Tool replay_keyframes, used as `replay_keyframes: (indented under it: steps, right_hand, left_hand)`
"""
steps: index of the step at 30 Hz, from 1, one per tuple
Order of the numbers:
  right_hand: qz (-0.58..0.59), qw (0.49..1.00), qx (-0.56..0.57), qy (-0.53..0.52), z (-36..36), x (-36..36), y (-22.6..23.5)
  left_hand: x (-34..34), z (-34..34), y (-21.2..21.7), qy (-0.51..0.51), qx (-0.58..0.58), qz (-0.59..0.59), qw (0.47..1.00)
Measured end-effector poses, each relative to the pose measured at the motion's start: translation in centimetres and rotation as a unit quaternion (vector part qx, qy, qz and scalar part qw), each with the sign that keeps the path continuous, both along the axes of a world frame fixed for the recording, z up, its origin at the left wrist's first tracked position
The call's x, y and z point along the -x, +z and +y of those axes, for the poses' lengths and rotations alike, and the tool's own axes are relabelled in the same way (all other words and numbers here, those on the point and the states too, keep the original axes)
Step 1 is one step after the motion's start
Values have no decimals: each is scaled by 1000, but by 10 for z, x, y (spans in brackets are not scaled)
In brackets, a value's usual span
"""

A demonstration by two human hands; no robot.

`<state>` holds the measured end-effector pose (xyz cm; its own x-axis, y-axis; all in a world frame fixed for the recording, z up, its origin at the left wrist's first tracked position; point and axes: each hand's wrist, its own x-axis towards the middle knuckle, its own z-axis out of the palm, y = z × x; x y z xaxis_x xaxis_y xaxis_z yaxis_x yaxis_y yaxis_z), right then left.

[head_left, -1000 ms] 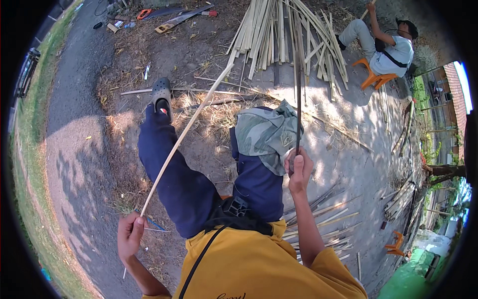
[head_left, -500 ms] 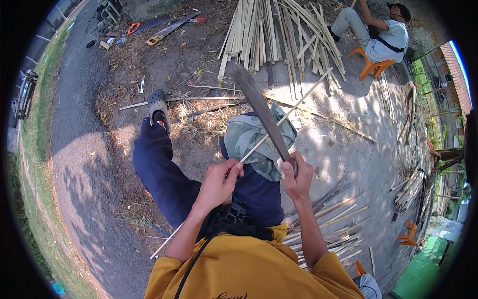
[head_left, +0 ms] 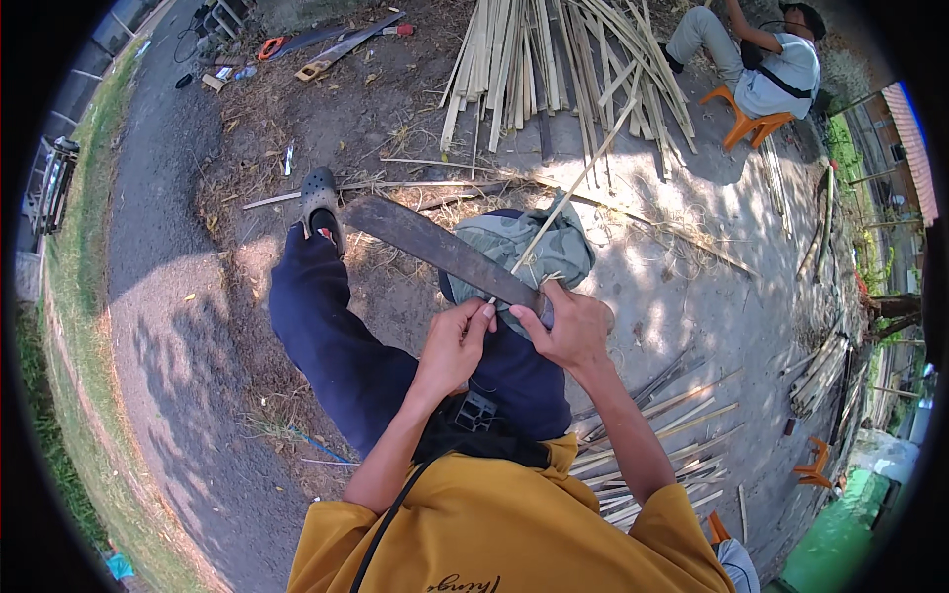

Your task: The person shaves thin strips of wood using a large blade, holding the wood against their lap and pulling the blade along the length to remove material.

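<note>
My left hand (head_left: 457, 341) pinches a thin bamboo strip (head_left: 557, 211), which slants away up and to the right over my knee. In my right hand (head_left: 573, 326) is a machete (head_left: 435, 242), its broad dark blade pointing to the far left. The blade lies across the strip just beyond my left fingertips; its handle is hidden in my right fist. Under both, a camouflage cloth (head_left: 494, 247) drapes my knee, and pale shavings sit on it by the blade.
A large pile of bamboo strips (head_left: 509, 74) lies ahead, with more strips (head_left: 682, 435) at my right. Handsaws (head_left: 341, 51) rest at the far left. A person (head_left: 776, 74) sits on an orange stool (head_left: 743, 121) at the far right. Shavings litter the ground.
The machete has swung from pointing up and away to pointing left across the strip. My right hand has come in close to my left, and the strip now stands at a steeper slant.
</note>
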<state>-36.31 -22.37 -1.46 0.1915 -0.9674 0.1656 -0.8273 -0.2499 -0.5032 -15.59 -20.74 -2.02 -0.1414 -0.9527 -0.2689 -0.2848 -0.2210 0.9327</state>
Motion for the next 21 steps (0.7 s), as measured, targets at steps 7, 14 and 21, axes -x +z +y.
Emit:
replay_keyframes:
  steps: [7, 14, 21]
  right_hand:
    - [28, 1000, 0, -11, 0, -2, -4]
    - [22, 999, 1, -30, -2, -1, -7]
    - [5, 999, 4, -40, 2, -5, -4]
  left_hand:
    - [-22, 31, -4, 3, -6, 3, 1000]
    - [-67, 89, 10, 10, -22, -14, 1000]
    - [-139, 180, 32, 29, -113, -31, 993]
